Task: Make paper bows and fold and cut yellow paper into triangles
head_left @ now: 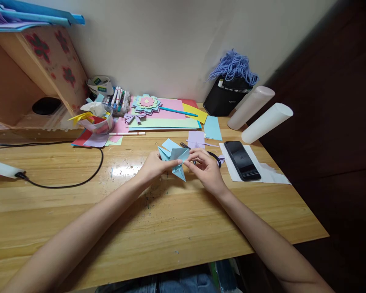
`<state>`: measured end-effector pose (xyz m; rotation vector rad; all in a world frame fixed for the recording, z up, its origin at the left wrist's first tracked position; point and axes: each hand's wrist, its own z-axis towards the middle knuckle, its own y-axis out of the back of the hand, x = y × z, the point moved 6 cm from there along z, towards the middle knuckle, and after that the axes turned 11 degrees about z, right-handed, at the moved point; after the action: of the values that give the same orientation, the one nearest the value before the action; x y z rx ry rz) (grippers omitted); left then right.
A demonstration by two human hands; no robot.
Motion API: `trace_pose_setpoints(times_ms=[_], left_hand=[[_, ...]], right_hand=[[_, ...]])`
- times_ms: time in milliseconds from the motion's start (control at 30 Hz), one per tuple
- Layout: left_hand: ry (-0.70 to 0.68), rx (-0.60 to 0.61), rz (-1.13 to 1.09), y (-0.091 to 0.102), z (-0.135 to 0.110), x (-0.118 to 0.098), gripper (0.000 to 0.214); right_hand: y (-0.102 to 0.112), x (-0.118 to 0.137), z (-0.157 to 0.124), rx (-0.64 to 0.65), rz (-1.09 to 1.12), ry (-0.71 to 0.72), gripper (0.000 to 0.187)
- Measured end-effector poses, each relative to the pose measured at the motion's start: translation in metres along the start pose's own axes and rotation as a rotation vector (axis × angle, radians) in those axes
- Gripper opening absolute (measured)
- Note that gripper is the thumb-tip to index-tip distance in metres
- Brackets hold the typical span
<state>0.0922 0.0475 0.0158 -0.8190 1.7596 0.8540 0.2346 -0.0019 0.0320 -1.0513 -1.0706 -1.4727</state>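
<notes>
A light blue folded paper with several pointed flaps is held above the desk between my two hands. My left hand grips its left side, the thumb lying across the front. On the other side, my right hand pinches the right edge of the same paper between thumb and fingertips. Just behind the right hand lie scissors, mostly covered by that hand, with a black handle loop showing. A purple paper square and a light blue sheet rest beyond them.
To the right, a black phone lies on white tissue, near two white cylinders. Layered paper flower, coloured sheets and markers stand at the back. A plastic tub holds paper scraps. A black cable curves across the left.
</notes>
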Motion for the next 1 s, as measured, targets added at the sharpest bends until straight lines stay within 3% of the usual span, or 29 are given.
trace_pose_setpoints(times_ms=[100, 300, 467, 567, 700, 800, 1000], left_hand=[[0.002, 0.013, -0.024, -0.002, 0.0, 0.001, 0.03], [0.025, 0.002, -0.077, -0.003, 0.001, 0.005, 0.033], [0.03, -0.036, -0.087, 0.001, 0.001, 0.005, 0.033], [0.051, -0.076, -0.077, 0.004, 0.002, 0.007, 0.033], [-0.017, -0.117, -0.056, 0.006, 0.004, 0.004, 0.03], [-0.043, -0.108, -0.022, 0.004, 0.003, 0.002, 0.028], [-0.017, -0.095, 0.056, 0.0, 0.0, 0.0, 0.024]], right_hand=[[0.0, -0.006, 0.0, 0.005, 0.097, -0.067, 0.019], [0.002, 0.008, 0.0, 0.043, -0.034, 0.082, 0.009], [0.0, 0.015, -0.002, 0.094, -0.039, 0.113, 0.009], [0.002, 0.008, -0.002, 0.047, 0.018, 0.042, 0.012], [0.008, -0.011, 0.0, -0.075, 0.163, -0.18, 0.023], [0.006, -0.021, 0.002, -0.046, 0.227, -0.303, 0.028], [0.004, -0.023, 0.004, -0.01, 0.267, -0.298, 0.026]])
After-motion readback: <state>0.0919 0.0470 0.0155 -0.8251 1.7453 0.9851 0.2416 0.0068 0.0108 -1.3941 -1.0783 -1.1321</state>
